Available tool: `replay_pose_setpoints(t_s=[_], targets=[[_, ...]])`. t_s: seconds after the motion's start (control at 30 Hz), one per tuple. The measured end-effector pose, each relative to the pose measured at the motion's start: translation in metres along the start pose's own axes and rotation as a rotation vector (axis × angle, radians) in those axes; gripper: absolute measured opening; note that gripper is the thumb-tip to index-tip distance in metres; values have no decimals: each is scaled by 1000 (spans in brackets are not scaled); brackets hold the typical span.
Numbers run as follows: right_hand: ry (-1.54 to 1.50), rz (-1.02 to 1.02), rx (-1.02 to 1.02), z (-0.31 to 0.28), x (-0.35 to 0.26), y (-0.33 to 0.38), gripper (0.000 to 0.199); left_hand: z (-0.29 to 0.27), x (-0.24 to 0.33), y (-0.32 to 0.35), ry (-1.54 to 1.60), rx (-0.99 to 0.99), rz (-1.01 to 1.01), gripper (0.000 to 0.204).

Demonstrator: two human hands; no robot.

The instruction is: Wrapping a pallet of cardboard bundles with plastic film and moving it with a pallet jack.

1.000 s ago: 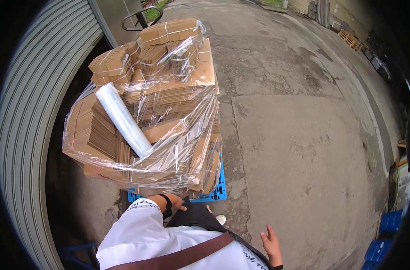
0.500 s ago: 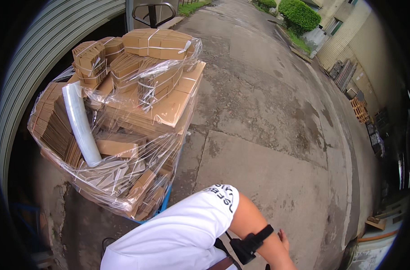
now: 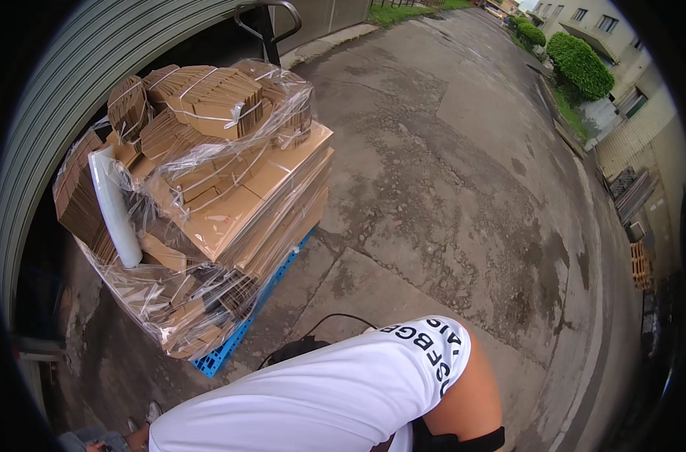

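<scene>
Neither of my hands is in the picture. My bent arm, in a white sleeve with dark lettering (image 3: 305, 392), crosses the lower edge, and a black strap (image 3: 463, 438) goes round its bare part. Nearest to it stands a load of flattened brown cardboard (image 3: 283, 188), bundled with white ties and loosely wrapped in clear film (image 3: 222, 290). A whitish roll of stretch film (image 3: 115, 207) leans in the load's near left side. Below the load, part of a blue pallet (image 3: 252, 316) shows.
A black loop handle (image 3: 271, 34) rises behind the load. A corrugated shutter (image 3: 79, 90) curves along the left. At the lower left edge are another person's denim clothing (image 3: 83, 438) and shoe (image 3: 154, 410). Cracked pavement (image 3: 433, 188) runs away ahead; a wooden pallet (image 3: 641, 265) stands far right.
My view has shifted, so the load's right side and blue pallet show more. Part of a hand beside my arm has left the picture. Another person now shows at lower left.
</scene>
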State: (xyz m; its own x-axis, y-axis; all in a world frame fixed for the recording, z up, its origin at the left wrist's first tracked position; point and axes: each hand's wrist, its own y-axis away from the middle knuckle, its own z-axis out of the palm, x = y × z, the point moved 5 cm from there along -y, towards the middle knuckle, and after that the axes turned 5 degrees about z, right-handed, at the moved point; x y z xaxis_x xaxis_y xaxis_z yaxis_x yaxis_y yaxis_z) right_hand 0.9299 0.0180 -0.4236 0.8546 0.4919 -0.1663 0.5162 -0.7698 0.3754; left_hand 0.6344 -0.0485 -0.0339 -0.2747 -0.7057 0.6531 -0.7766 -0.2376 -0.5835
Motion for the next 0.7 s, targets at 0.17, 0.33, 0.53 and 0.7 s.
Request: replay_pose_setpoints(t_s=[0.17,0.33,0.53,0.7], targets=[[-157,-81,-196,-196,-140,-315,44,-119,-87,11,-25,272,-27,43],[-530,-549,-121,-384,-311,-468,41,-251,-153,272,141,202,-842,57],[-882,-356,-915,-371,-317,-559,63,-191,-176,392,439,849,-1050,61],[-882,-303,-1181,-375,-361,-698,70,-198,-212,446,457,1248,-1426,62]])
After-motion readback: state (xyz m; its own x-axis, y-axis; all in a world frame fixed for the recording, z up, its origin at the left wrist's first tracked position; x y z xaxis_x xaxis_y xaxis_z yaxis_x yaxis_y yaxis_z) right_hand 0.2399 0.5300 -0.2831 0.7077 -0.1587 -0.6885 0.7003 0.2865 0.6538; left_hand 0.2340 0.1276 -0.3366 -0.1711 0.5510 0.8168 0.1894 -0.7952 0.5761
